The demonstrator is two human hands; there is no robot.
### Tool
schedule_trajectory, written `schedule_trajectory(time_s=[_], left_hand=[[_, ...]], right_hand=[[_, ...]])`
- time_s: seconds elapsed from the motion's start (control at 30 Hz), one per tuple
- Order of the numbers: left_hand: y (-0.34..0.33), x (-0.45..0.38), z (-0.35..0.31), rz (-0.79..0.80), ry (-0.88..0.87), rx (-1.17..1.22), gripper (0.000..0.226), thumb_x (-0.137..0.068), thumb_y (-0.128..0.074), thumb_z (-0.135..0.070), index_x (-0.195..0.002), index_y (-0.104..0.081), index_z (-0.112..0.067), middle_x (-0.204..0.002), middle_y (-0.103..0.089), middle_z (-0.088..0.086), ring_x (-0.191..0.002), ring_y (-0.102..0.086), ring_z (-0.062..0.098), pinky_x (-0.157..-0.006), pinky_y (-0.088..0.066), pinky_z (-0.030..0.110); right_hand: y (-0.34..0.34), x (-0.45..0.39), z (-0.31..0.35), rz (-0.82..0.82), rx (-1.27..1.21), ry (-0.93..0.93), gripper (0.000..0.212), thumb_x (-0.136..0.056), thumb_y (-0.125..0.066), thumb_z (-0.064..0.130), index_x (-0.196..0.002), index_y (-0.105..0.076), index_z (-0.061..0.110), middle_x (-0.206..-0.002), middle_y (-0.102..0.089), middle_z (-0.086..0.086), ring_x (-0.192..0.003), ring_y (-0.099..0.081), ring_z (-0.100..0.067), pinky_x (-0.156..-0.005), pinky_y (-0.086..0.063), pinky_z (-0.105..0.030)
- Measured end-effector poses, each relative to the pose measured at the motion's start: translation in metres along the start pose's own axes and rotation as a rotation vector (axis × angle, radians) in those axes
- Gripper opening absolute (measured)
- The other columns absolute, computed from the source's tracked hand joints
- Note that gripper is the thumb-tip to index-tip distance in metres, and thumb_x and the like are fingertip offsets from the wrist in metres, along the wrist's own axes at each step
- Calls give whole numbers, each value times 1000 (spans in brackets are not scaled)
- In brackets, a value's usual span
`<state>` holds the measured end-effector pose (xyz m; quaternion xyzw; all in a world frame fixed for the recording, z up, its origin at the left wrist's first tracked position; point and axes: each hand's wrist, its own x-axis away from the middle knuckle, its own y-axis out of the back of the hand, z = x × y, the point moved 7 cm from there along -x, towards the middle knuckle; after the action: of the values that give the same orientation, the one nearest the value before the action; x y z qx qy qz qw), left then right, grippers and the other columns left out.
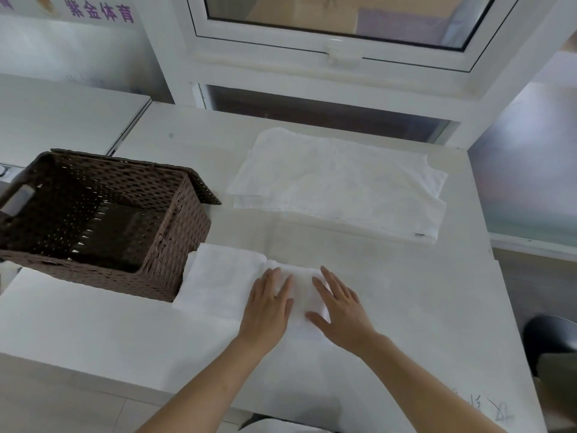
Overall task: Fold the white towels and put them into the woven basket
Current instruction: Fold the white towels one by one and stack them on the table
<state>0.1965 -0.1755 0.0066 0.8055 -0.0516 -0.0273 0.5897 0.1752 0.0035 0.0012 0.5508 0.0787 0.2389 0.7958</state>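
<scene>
A folded white towel (pixel 218 281) lies on the white table just right of the brown woven basket (pixel 175 242), which looks empty inside. My left hand (pixel 268 304) and my right hand (pixel 338 304) both rest flat, palms down and fingers spread, on the right end of this towel. Neither hand grips anything. Further back on the table lies a stack of larger white towels (pixel 337 182), spread flat and creased, with a lower towel's edge showing at the front and right.
The white table (pixel 406 307) ends at the right, where a dark round stool (pixel 551 339) stands on the floor. A window frame (pixel 327 89) rises behind the table. A second white surface (pixel 62 117) adjoins at the left behind the basket.
</scene>
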Motion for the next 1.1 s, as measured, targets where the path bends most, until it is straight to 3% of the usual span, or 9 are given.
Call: schedule_trajectory(time_s=[0.1,0.2,0.4,0.5,0.63,0.8,0.87,0.97,1.1], left_hand=[[-29,-1,-2,206,-132,-89,66,-105,-9,-56,-164,-10,-27,-172,7,5,-158,5,30,-127,-10,53],[-48,9,12,238,-138,-123,69,-103,-3,-64,-164,-1,-33,-172,11,4,-158,5,32,-126,-8,55],[-59,12,14,166,-174,-138,71,-104,-30,-60,-164,-15,-25,-172,-7,13,-156,-14,38,-119,-15,54],[-63,10,16,190,-163,-142,72,-104,-31,-60,-164,-15,-26,-172,-8,13,-156,-10,36,-119,-15,54],[-66,7,17,229,-152,-154,72,-103,-27,-62,-164,-14,-26,-172,-7,12,-156,-9,36,-119,-12,54],[-58,9,15,289,-146,-152,71,-104,-20,-65,-164,-8,-31,-173,3,7,-158,0,34,-121,-5,56],[-49,8,12,288,-127,-138,69,-103,-18,-65,-164,-9,-33,-173,5,4,-158,7,32,-122,0,56],[-30,-5,-1,241,-94,-126,62,-103,-26,-57,-157,-37,-29,-169,-23,5,-158,-8,35,-122,-5,57],[-10,-41,-24,155,-91,-107,52,-101,-33,-46,-144,-51,-23,-149,-50,3,-149,-35,29,-122,-27,52]], right_hand=[[-12,0,-3,227,116,30,92,-99,-26,78,-165,8,24,-169,25,5,-157,20,-18,-130,-1,-38],[-28,2,-8,287,124,52,96,-97,-27,81,-161,18,27,-167,29,4,-156,23,-20,-130,0,-40],[-57,5,-18,204,137,39,98,-96,-27,83,-166,0,21,-173,-3,-7,-157,-10,-32,-123,-28,-48],[-58,0,-18,220,121,26,98,-95,-26,83,-165,7,23,-172,11,-4,-158,6,-30,-127,-12,-45],[-56,0,-16,231,128,16,96,-96,-26,82,-166,-6,19,-173,-2,-6,-158,-8,-31,-124,-21,-46],[-38,4,-9,225,81,3,91,-97,-26,76,-165,5,24,-170,21,5,-156,20,-17,-127,7,-32],[-28,6,-5,186,61,1,81,-100,-28,69,-166,-11,25,-173,7,4,-159,8,-17,-129,-5,-35],[0,6,-9,-12,39,-15,52,-100,-43,51,-144,-56,27,-157,-48,2,-147,-44,-23,-113,-44,-40],[39,6,-43,-208,11,-158,26,-94,-62,27,-120,-69,24,-119,-68,7,-111,-65,-20,-88,-55,-35]])
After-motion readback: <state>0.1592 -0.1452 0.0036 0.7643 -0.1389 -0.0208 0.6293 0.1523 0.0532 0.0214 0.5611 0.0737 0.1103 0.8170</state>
